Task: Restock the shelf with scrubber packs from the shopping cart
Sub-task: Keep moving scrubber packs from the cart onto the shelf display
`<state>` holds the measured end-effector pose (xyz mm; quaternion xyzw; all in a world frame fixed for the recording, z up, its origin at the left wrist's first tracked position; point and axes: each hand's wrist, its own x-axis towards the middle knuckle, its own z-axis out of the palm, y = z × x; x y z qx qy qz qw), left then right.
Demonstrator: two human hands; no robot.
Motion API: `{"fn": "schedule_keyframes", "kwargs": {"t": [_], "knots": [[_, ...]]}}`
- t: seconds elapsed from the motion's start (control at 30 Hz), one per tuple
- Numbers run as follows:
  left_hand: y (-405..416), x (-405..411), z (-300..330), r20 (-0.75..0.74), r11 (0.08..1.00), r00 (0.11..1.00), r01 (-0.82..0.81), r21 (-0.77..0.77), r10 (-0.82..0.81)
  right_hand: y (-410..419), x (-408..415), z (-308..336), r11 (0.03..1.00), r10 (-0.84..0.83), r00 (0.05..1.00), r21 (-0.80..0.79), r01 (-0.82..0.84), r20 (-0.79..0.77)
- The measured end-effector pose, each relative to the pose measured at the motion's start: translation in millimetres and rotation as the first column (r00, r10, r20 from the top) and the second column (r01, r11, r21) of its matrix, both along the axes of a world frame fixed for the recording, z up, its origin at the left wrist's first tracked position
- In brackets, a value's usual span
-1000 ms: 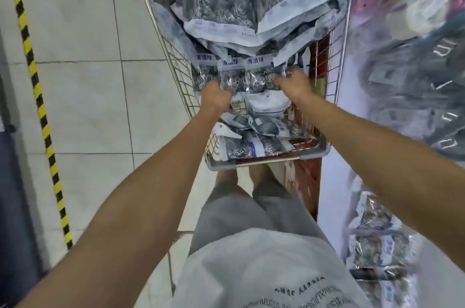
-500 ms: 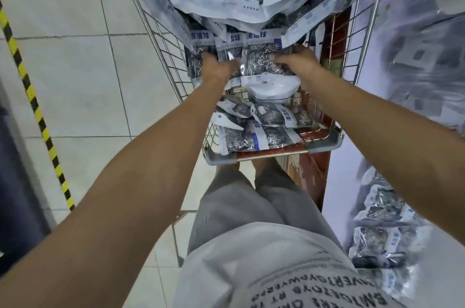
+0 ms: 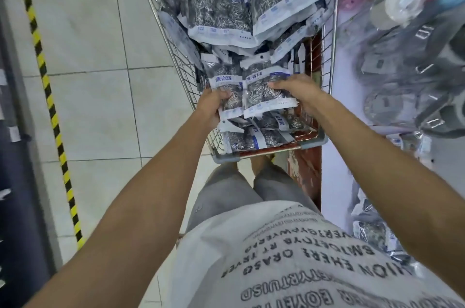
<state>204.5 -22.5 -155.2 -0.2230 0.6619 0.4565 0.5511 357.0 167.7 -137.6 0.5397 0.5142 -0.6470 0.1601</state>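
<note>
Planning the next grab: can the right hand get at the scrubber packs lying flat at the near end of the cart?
Probably not yet. The right hand and left hand both grip a bundle of packs held right above those flat packs, covering them, so it would have to let go first.

Left grip (image 3: 214, 104), right grip (image 3: 297, 91) curled

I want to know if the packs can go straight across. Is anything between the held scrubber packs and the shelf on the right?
Yes. The cart's right wire wall stands between the held packs, gripped by left hand and right hand, and the shelf; they must be lifted over it.
</note>
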Motion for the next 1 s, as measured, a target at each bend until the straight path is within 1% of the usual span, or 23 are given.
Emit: {"fn": "schedule_keyframes", "kwargs": {"t": [0.1,0.2,0.27,0.37,0.43,0.53,0.63,0.73,0.8,0.87,1.0], "knots": [[-20.0,9.7,24.8,-0.016,0.999,1.000,0.016,0.037,-0.016,-22.1,18.4,24.2,0.999,-0.012,0.999,-0.033,0.011,-0.033],[-40.9,21.1,49.3,-0.008,0.996,0.999,0.044,0.080,-0.043,-40.8,50.5,30.1,0.989,-0.120,0.991,-0.094,0.114,-0.058],[-54.7,28.3,60.4,0.003,0.984,0.993,0.113,0.138,-0.115,-53.5,76.4,23.1,0.976,-0.191,0.978,-0.122,0.180,-0.081],[-75.4,38.6,74.5,0.030,0.952,0.973,0.216,0.218,-0.228,-91.1,95.9,71.5,0.935,-0.346,0.934,-0.120,0.335,-0.093],[-87.6,48.0,87.2,0.029,0.929,0.955,0.279,0.243,-0.294,-118.3,113.6,98.0,0.901,-0.428,0.893,-0.147,0.409,-0.139],[-101.9,61.3,98.8,-0.017,0.886,0.922,0.376,0.273,-0.386,-157.4,147.7,115.1,0.864,-0.503,0.845,-0.116,0.489,-0.184],[-109.3,78.5,108.0,-0.015,0.861,0.906,0.408,0.303,-0.423,-193.0,185.8,117.6,0.825,-0.560,0.798,-0.052,0.563,-0.222],[-111.4,101.5,120.3,0.025,0.831,0.884,0.428,0.355,-0.466,-226.5,220.7,124.1,0.733,-0.664,0.704,-0.033,0.680,-0.251],[-108.2,117.9,127.0,0.000,0.800,0.862,0.471,0.372,-0.507,-246.2,245.9,121.9,0.648,-0.747,0.610,-0.084,0.757,-0.264],[-103.6,138.9,132.7,-0.025,0.764,0.825,0.535,0.361,-0.565,-263.4,275.2,114.8,0.571,-0.806,0.521,-0.136,0.810,-0.282],[-93.7,185.8,153.1,-0.013,0.726,0.764,0.618,0.301,-0.645,-286.9,329.0,92.9,0.397,-0.889,0.315,-0.213,0.893,-0.334]]}}
